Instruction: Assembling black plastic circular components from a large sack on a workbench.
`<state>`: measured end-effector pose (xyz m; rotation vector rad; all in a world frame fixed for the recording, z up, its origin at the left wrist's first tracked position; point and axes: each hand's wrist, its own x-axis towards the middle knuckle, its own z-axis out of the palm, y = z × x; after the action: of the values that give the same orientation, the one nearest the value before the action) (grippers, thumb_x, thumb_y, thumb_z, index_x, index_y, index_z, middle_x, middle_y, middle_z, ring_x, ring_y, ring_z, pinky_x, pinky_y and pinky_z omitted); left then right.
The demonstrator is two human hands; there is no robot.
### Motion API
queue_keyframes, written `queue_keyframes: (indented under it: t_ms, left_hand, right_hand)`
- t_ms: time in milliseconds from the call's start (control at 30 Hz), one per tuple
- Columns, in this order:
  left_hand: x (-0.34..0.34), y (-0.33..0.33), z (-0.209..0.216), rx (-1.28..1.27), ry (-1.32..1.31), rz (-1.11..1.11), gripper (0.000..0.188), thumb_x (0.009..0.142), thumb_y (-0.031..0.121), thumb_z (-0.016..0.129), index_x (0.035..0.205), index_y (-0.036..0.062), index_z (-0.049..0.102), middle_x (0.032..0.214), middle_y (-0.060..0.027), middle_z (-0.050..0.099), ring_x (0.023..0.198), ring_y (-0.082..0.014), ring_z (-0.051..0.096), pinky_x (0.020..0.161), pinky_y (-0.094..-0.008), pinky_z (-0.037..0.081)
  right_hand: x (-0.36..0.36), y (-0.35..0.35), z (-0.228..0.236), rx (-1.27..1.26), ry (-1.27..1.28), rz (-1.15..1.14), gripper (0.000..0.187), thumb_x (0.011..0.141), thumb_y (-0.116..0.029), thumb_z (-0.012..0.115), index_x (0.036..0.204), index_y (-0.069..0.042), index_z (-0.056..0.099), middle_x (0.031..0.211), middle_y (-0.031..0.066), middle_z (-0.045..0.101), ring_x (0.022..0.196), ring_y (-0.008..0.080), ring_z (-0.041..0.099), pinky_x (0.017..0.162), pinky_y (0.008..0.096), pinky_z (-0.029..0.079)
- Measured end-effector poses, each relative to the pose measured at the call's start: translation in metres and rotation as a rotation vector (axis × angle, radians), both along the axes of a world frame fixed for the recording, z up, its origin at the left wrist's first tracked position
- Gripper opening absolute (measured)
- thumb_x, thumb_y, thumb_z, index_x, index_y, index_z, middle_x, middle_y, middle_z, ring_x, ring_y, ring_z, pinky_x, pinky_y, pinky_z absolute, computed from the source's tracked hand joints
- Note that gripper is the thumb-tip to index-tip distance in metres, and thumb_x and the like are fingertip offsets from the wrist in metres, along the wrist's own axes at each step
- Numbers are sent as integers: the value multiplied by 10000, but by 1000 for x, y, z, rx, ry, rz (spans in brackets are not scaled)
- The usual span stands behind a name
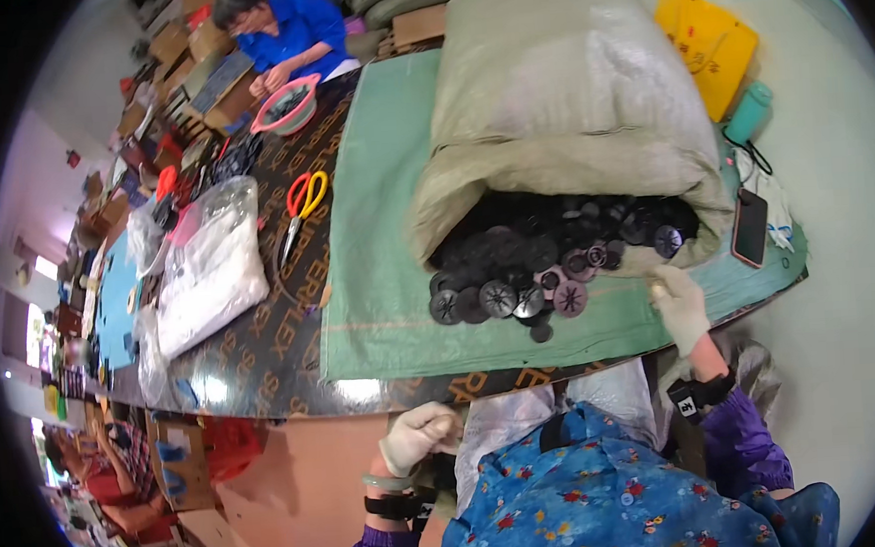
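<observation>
A large pale woven sack (pixel 566 75) lies on the table with its mouth facing me. Black round plastic discs (pixel 499 298), some with spoke-like slots, spill out of it onto a green woven sheet (pixel 389 306). My right hand (pixel 680 311), in a white glove, is at the sack's lower right lip, its fingers curled together; whether it grips anything is hidden. Off the table's front edge, above my lap, my left hand (pixel 418 439) is also gloved and closed. What its fingers hold, if anything, cannot be made out.
Right of the sack lie a phone (pixel 750 226), a teal bottle (pixel 749 112) and a yellow bag (pixel 706 48). To the left are scissors (pixel 303 203) and a clear plastic bag (pixel 212 272). Across the table a person in blue (pixel 295 37) works at a pink basket (pixel 287 108).
</observation>
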<state>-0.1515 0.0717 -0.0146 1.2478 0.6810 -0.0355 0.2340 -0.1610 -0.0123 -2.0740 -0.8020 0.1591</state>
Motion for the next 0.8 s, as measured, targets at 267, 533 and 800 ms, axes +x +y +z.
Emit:
queue_keyframes:
  t_ms: [267,533,800]
  left_hand:
    - [167,-15,29,907,-291,-98,201,868,110,600,1059,61,639,901,-82,641,772,-190,618,680,-294,501]
    - [200,-28,48,1349,79,-157,366,801,204,667,1150,118,593,1084,-107,568,935,-306,610,763,-393,504]
    - [187,-14,20,1358,-40,27,310,827,244,644,1099,101,601,991,-117,599,855,-323,623,694,-406,509]
  right_hand:
    - [-7,48,19,-174,-396,220,295,799,-114,618,1093,-91,605,1145,108,581,1005,321,580,857,388,481]
    - [-3,59,1,-418,-363,175,213,812,-150,609,1021,-110,610,1055,100,591,970,330,575,816,405,482]
    - [-44,32,17,-384,-229,244,226,814,-175,618,1033,-124,601,1014,122,577,950,343,578,767,425,493]
